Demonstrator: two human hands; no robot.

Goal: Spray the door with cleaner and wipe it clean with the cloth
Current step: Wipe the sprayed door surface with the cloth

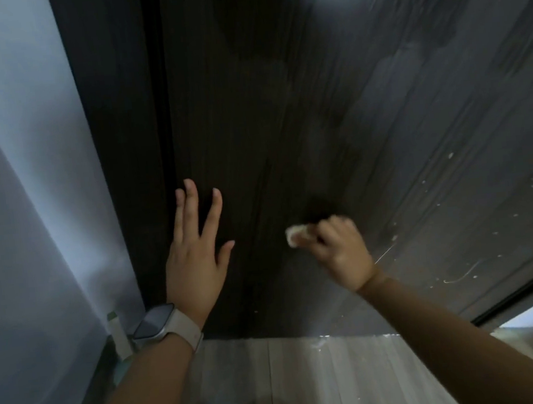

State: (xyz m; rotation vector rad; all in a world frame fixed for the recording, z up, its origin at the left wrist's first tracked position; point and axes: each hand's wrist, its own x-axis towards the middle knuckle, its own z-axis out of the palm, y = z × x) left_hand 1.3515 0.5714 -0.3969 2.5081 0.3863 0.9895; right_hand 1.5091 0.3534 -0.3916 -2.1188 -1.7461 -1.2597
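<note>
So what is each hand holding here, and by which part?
Right hand clutches the cloth, bunched, one end protruding. Left hand holds nothing.

I read this as a room inside a home. A tall dark wood-grain door (283,118) in a dark frame (117,151) meets a plain pale painted wall (23,192), with grey wood-look plank flooring (292,378) below. A white and green bottle (119,335) stands on the floor in the corner by the frame.
</note>
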